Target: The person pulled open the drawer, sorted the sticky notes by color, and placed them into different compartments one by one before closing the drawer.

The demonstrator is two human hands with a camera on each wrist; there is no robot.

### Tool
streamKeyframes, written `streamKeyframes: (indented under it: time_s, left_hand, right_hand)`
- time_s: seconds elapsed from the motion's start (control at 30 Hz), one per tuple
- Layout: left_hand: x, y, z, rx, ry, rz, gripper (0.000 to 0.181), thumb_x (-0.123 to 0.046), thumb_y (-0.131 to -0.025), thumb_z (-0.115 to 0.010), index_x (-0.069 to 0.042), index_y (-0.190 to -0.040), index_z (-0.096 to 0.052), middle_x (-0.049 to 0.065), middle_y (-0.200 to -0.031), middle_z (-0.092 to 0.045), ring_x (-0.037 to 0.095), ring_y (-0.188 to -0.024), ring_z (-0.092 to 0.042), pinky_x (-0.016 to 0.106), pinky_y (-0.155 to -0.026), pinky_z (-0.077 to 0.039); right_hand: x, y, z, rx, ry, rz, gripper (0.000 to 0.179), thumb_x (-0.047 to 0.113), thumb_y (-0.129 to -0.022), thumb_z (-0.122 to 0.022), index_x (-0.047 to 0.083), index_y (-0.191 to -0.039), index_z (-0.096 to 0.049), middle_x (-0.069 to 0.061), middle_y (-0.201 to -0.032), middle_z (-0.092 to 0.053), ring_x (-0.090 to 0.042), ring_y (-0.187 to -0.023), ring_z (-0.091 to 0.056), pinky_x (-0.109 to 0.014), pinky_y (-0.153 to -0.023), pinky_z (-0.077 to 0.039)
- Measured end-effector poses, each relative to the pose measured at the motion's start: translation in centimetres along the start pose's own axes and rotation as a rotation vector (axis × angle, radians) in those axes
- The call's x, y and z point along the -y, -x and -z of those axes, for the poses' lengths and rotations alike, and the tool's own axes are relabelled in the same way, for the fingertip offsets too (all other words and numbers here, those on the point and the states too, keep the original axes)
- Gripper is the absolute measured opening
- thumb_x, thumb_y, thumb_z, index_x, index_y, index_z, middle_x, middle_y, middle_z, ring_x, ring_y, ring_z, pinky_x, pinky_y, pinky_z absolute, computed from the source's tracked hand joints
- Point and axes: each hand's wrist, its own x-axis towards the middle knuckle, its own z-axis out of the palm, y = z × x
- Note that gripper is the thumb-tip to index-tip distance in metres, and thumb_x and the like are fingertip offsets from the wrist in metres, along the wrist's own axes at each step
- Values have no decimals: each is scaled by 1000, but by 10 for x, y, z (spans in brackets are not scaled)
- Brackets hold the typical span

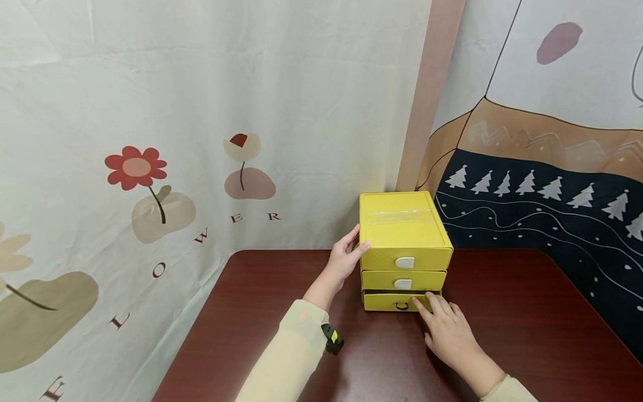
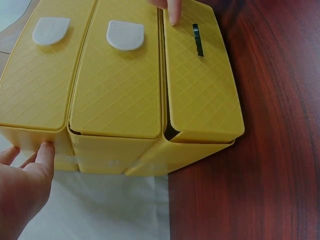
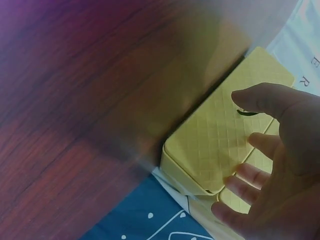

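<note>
A yellow three-drawer box (image 1: pixel 397 229) stands on the dark red-brown table. Its bottom drawer (image 1: pixel 379 302), with a thin dark pull loop (image 2: pixel 198 40), juts out slightly and leaves a narrow dark gap along its top edge. The two upper drawers sit flush and carry white tabs (image 2: pixel 125 35). My left hand (image 1: pixel 345 258) rests against the box's left side, fingers extended and thumb near the upper front edge. With spread fingers, my right hand (image 1: pixel 449 329) touches the bottom drawer's front near its upper right edge. Its thumb stands apart from the other fingers.
Behind the table (image 1: pixel 502 312) hangs a pale curtain (image 1: pixel 301 111) printed with flowers and letters. To the right is a dark blue cloth (image 1: pixel 502 212) with white trees. Clear tape (image 1: pixel 402 215) crosses the box's top. A black strap (image 1: pixel 332 339) is on the left wrist.
</note>
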Motion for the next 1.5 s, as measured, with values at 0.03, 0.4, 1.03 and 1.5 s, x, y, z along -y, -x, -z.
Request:
streamKeyframes:
  time_s: [0.03, 0.4, 1.03, 1.5]
  left_hand:
    - [0, 0, 0, 1, -1, 0, 62, -20, -93, -61, -16, -148, -33, 6, -152, -33, 20, -140, -31, 35, -112, -30]
    - [0, 1, 0, 18, 4, -2, 62, -21, -94, -59, -16, -148, -31, 6, -153, -30, 21, -141, -28, 37, -113, -28]
    - [0, 0, 1, 7, -8, -8, 61, -21, -93, -60, -15, -148, -33, 7, -152, -33, 21, -140, -30, 36, -113, -29]
    - [-12, -2, 5, 44, -179, 50, 64, -31, -94, -57, -18, -150, -28, 6, -152, -33, 26, -141, -29, 43, -113, -28]
  right_hand:
    - [1, -1, 0, 0, 0, -3, 73, 22, -65, -81, 12, -133, -54, -19, -131, -47, -36, -120, -48, -51, -89, -44]
    - [2, -7, -4, 13, -6, -33, 72, 23, -67, -79, 11, -133, -54, -18, -133, -45, -35, -120, -45, -50, -92, -42]
    - [-6, -4, -3, 50, -124, -1, 74, 25, -68, -81, 11, -134, -52, -15, -130, -46, -35, -119, -47, -55, -92, -43]
    - [-48, 2, 43, 141, -461, 38, 49, 18, -80, -74, 15, -126, -59, -7, -124, -54, -29, -113, -52, -49, -87, -49]
